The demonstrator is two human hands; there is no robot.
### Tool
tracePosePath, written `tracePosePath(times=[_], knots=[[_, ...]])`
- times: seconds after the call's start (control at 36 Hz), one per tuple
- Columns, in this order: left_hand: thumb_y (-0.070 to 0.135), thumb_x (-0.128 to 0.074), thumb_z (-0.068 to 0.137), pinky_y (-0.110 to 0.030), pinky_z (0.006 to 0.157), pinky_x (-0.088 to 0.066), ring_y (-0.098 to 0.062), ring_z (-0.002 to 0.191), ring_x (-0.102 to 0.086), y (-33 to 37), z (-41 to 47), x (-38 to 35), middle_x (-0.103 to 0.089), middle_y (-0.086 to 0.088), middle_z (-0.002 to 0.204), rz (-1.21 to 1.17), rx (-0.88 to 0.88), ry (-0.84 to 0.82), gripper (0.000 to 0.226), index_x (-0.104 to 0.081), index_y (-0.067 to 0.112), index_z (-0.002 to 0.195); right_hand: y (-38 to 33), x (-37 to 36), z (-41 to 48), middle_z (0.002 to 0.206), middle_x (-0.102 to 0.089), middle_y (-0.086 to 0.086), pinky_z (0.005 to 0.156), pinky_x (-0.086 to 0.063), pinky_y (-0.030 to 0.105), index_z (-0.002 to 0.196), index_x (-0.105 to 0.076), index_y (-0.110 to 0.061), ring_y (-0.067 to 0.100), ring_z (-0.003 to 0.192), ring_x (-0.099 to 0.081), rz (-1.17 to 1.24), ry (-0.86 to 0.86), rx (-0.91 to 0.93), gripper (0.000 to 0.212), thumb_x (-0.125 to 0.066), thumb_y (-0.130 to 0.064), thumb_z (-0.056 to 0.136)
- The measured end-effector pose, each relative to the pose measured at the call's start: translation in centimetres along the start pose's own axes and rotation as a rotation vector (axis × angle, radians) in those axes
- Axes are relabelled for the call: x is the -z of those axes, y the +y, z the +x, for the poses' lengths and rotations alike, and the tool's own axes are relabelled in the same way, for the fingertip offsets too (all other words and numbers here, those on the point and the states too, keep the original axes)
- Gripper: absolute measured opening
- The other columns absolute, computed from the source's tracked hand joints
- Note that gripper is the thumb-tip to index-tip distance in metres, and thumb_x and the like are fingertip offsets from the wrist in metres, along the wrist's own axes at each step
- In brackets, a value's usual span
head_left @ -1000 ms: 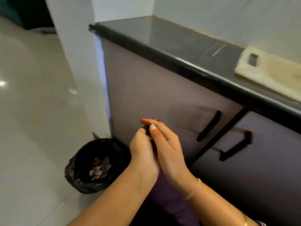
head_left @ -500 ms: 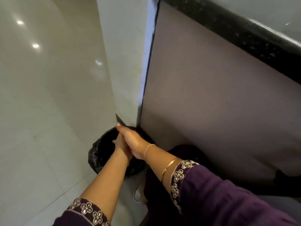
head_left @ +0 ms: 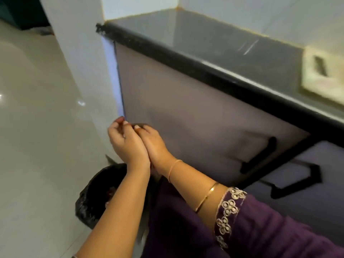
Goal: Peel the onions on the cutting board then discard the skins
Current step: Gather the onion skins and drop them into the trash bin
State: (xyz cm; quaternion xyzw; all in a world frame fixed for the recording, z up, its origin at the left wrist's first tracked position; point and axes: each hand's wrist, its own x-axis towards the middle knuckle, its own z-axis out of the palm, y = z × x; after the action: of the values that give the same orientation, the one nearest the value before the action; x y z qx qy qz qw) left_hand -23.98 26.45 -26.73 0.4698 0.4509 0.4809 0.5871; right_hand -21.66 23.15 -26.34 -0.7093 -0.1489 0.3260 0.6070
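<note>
- Mostly hidden by the left forearm, the black-lined bin (head_left: 93, 194) stands on the floor at the corner of the cabinet (head_left: 195, 118). A few pale brownish onion skins (head_left: 110, 191) show dimly inside it.
- These scraps are too blurred and small to tell which way they point or how their length runs.
- Above the bin, the left hand (head_left: 126, 144) and right hand (head_left: 155, 146) are pressed together at the heels, with the fingers of both curled inward.
- A small dark scrap (head_left: 141, 125) sits at the right hand's fingertips. I cannot tell whether either hand pinches it or what it is.
- Up on the dark countertop (head_left: 214, 43), well apart from the hands, lies the pale cutting board (head_left: 316, 81), flat and cut off by the right edge.
- Its handle slot (head_left: 320, 65) is at the end nearer the wall corner, and the slot's length runs front to back across the counter.
</note>
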Motion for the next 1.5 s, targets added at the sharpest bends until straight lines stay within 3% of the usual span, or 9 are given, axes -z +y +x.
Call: tracePosePath(times=[0.17,0.47,0.64,0.75,0.86,1.03,1.19,1.31,1.5], knots=[[0.003,-0.041,0.095,-0.012,0.072,-0.042,0.013,0.075,-0.055,7.9,-10.2,-2.3,-0.055,0.013,0.092,-0.358,-0.3,-0.254,0.016,-0.051,0.014,0.102,-5.8,7.6,-8.8,0.104,-0.069,0.01,0.094,-0.052,0.042,0.107,-0.064,-0.006,0.023,0.1,-0.065,0.0,0.156,0.465,0.023,-0.043,-0.007,0.099],[0.013,-0.045,0.089,-0.026,0.083,-0.046,-0.012,0.097,-0.057,15.3,-26.8,-9.8,-0.057,-0.002,0.104,-0.463,-0.645,-0.723,0.022,-0.05,0.032,0.096,-12.3,23.9,-21.5,0.091,-0.068,0.002,0.085,-0.056,0.039,0.094,-0.059,-0.019,0.016,0.088,-0.066,-0.043,0.665,0.823,0.024,-0.047,0.002,0.094],[0.019,-0.047,0.089,-0.023,0.086,-0.043,-0.008,0.101,-0.053,18.0,-32.8,-16.2,-0.05,0.017,0.099,-0.235,-0.803,-1.041,0.015,-0.052,0.031,0.097,-15.4,34.6,-26.2,0.106,-0.058,-0.003,0.083,-0.049,0.024,0.108,-0.052,-0.021,0.013,0.1,-0.057,-0.274,0.853,0.667,0.018,-0.053,-0.01,0.094],[0.018,-0.053,0.091,-0.035,0.093,-0.044,-0.017,0.106,-0.054,18.6,-35.1,-21.6,-0.051,0.005,0.109,0.083,-0.889,-1.272,0.015,-0.057,0.023,0.105,-15.9,42.4,-29.1,0.114,-0.055,0.004,0.095,-0.047,0.037,0.111,-0.053,-0.02,0.018,0.103,-0.055,-0.431,0.988,0.506,0.021,-0.059,-0.015,0.092],[0.028,-0.058,0.091,-0.034,0.095,-0.044,-0.02,0.112,-0.053,18.0,-38.7,-25.7,-0.051,-0.003,0.125,0.452,-0.934,-1.521,0.032,-0.053,0.02,0.121,-15.0,49.1,-31.7,0.133,-0.044,0.013,0.106,-0.037,0.047,0.12,-0.05,-0.024,0.032,0.126,-0.041,-0.682,1.078,0.14,0.033,-0.06,-0.026,0.089],[0.024,-0.071,0.084,-0.024,0.092,-0.039,-0.022,0.122,-0.048,15.9,-44.5,-29.5,-0.048,-0.008,0.137,0.619,-1.027,-1.81,0.058,-0.045,0.017,0.135,-12.7,52.9,-33.7,0.139,-0.025,0.017,0.106,-0.031,0.045,0.143,-0.03,-0.021,0.041,0.133,-0.026,-0.942,1.038,-0.327,0.068,-0.061,-0.045,0.087],[0.022,-0.08,0.074,-0.023,0.085,-0.041,-0.022,0.113,-0.051,14.9,-47.2,-31.3,-0.054,-0.009,0.128,0.61,-1.141,-1.89,0.063,-0.052,0.016,0.13,-11.2,54.6,-33.7,0.132,-0.023,0.012,0.107,-0.037,0.045,0.144,-0.027,-0.021,0.041,0.128,-0.039,-0.758,0.94,-0.287,0.081,-0.065,-0.052,0.08],[0.029,-0.082,0.071,-0.026,0.091,-0.045,-0.021,0.109,-0.052,14.2,-47.7,-31.7,-0.052,-0.009,0.119,0.594,-1.191,-1.85,0.06,-0.056,0.02,0.125,-10.7,55.1,-33.4,0.127,-0.021,0.01,0.103,-0.041,0.042,0.14,-0.029,-0.016,0.036,0.119,-0.046,-0.747,0.935,-0.233,0.072,-0.066,-0.045,0.085],[0.029,-0.069,0.079,-0.021,0.076,-0.036,-0.021,0.101,-0.055,13.5,-48.4,-31.2,-0.052,-0.005,0.107,0.525,-1.278,-1.745,0.041,-0.06,0.018,0.117,-10.4,55.1,-33.5,0.117,-0.023,0.006,0.087,-0.041,0.029,0.124,-0.038,-0.016,0.022,0.096,-0.046,-0.714,0.984,-0.149,0.05,-0.065,-0.038,0.088]])
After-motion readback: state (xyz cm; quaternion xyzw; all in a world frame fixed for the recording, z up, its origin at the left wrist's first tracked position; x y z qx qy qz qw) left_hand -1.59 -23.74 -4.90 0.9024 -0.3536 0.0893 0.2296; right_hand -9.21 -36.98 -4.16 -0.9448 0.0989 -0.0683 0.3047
